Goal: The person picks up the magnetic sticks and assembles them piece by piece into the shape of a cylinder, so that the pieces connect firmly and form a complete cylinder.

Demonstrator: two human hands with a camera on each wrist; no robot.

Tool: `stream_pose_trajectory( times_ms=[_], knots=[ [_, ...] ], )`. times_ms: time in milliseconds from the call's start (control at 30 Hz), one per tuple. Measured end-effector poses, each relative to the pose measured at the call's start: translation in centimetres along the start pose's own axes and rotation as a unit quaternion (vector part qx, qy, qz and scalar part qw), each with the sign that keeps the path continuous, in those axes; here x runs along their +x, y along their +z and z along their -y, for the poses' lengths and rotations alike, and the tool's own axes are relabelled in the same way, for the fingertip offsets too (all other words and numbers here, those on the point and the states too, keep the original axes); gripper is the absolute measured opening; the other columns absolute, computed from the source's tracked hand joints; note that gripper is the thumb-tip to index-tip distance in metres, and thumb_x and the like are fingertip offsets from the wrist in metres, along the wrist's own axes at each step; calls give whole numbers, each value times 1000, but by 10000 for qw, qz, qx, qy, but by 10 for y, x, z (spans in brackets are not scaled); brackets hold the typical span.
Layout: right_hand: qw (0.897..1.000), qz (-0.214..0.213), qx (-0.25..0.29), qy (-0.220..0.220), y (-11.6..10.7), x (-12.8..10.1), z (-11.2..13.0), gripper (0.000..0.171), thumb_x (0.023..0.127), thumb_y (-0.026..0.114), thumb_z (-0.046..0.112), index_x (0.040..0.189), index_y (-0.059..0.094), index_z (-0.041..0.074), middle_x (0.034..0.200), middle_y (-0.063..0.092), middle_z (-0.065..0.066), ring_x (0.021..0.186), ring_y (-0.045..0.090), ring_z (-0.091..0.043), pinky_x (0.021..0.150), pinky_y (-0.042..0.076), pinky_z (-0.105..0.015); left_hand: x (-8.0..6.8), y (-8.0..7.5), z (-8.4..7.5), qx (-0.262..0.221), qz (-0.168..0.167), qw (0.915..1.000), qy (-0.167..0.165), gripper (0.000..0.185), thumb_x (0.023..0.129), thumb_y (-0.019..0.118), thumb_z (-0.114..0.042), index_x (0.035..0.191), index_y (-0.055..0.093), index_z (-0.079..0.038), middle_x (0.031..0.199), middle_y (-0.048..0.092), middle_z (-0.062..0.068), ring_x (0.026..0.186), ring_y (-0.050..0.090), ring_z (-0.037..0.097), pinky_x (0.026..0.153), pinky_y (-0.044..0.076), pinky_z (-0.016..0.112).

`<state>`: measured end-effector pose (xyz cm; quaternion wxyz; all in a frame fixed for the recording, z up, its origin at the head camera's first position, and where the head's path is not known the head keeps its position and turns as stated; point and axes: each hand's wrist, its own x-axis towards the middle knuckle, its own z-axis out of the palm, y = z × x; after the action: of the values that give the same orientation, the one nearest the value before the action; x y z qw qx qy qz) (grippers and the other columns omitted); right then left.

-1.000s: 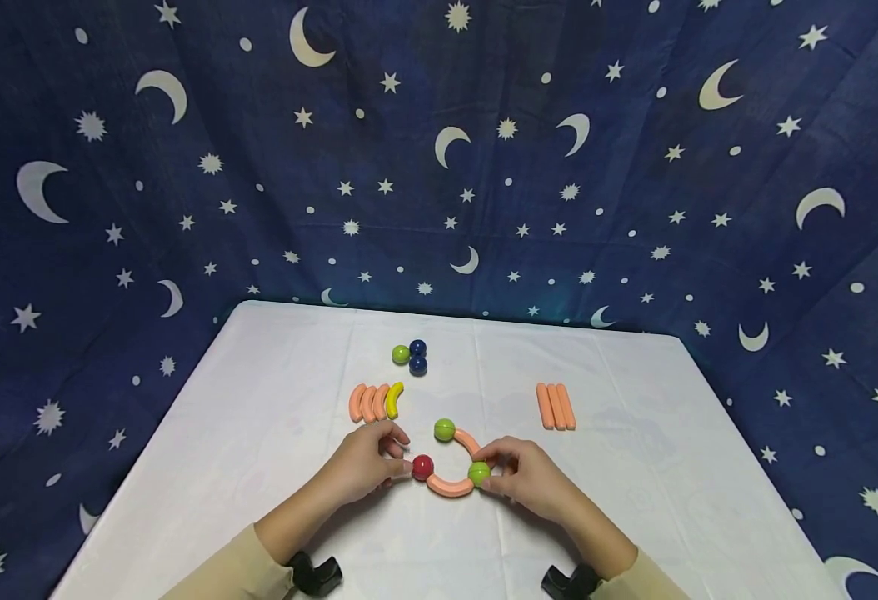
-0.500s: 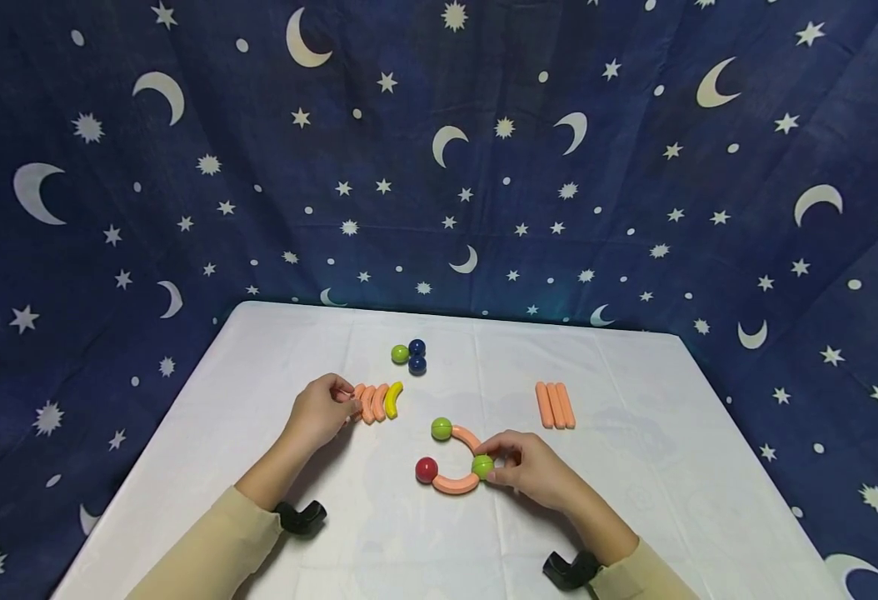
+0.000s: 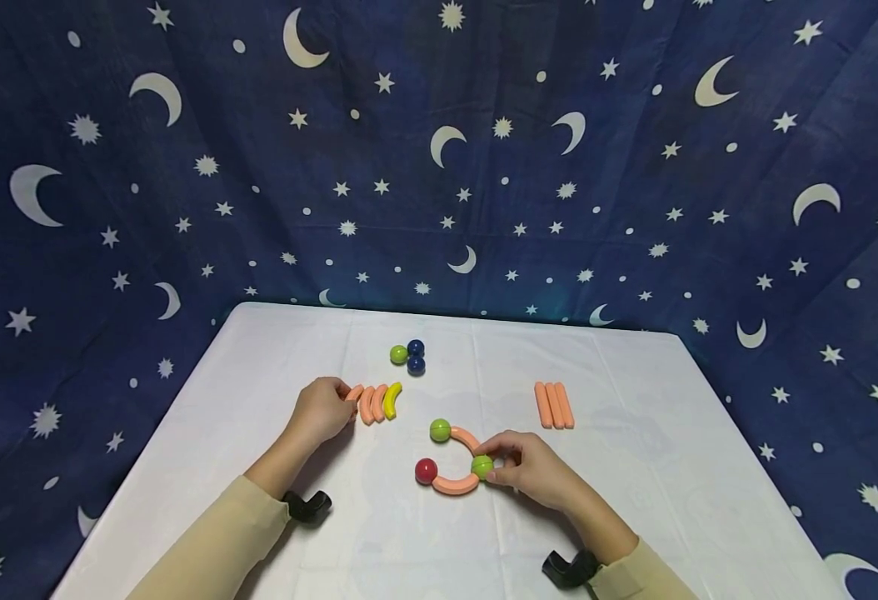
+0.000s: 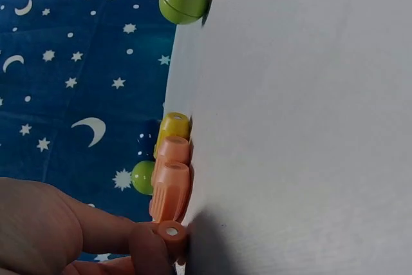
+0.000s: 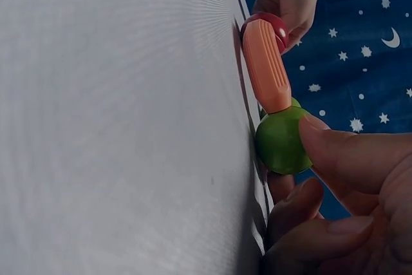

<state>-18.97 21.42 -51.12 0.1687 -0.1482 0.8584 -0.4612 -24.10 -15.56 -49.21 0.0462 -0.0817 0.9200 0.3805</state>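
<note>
My left hand (image 3: 319, 414) pinches the leftmost of the orange curved magnetic sticks. In the left wrist view this stick's round end (image 4: 172, 231) shows a pale dot, and thumb and fingers hide much of the rest. Right beside it lie two more orange curved sticks (image 3: 372, 404) and a yellow curved stick (image 3: 392, 401). With thumb and fingers, my right hand (image 3: 526, 468) holds a green ball (image 5: 283, 140). That ball joins two orange curved sticks, the near one (image 3: 456, 485) ending at a red ball (image 3: 426, 471), the far one (image 3: 465, 437) at another green ball (image 3: 441, 430).
Farther back, a green ball (image 3: 399, 355) sits against two dark blue balls (image 3: 416, 365). Three straight orange sticks (image 3: 555, 406) lie side by side to the right. Everything rests on a white-covered table (image 3: 634, 500), with a blue star-and-moon cloth (image 3: 439, 167) behind.
My left hand has left the red ball, moved back and left, and taken hold of the outermost curved stick. The right hand stays on its green ball; the joined pieces shifted slightly right.
</note>
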Motion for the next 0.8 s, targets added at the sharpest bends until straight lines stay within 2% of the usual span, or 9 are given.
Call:
stream_pose_trajectory(
  times_ms=[100, 267, 567, 800],
  knots=[
    [10000, 2, -15, 4, 0, 0, -1, 30, 90, 86, 13, 118, 80, 22, 111, 72, -4, 68, 53, -11, 56, 46, -24, -5, -1, -2, 89, 12, 9999, 81, 18, 101, 66, -17, 107, 69, -1, 79, 71, 6, 68, 65, 18, 60, 49, 27],
    [10000, -30, -78, -9, 0, 0, 0, 30, 90, 87, 13, 118, 80, 22, 110, 72, -4, 69, 53, -12, 57, 46, -24, -9, -2, 0, 113, -34, 9997, 200, 28, 105, 65, -26, 118, 66, -1, 88, 70, 8, 71, 65, 17, 63, 49, 27],
    [10000, -49, -57, -3, 0, -1, 1, 32, 89, 87, 13, 119, 80, 20, 109, 71, -4, 70, 53, -13, 57, 45, -25, -8, -6, 11, -685, 82, 9976, -31, 32, 96, 69, -9, 126, 67, 0, 94, 72, 11, 77, 64, 19, 63, 49, 27],
    [10000, -6, -31, -23, 0, 0, -1, 31, 90, 86, 14, 119, 80, 20, 111, 72, -5, 68, 52, -11, 57, 46, -23, -21, -8, 2, -1091, 113, 9939, 117, 32, 97, 74, -8, 127, 69, -2, 102, 69, 15, 69, 66, 21, 55, 55, 31]
  ],
)
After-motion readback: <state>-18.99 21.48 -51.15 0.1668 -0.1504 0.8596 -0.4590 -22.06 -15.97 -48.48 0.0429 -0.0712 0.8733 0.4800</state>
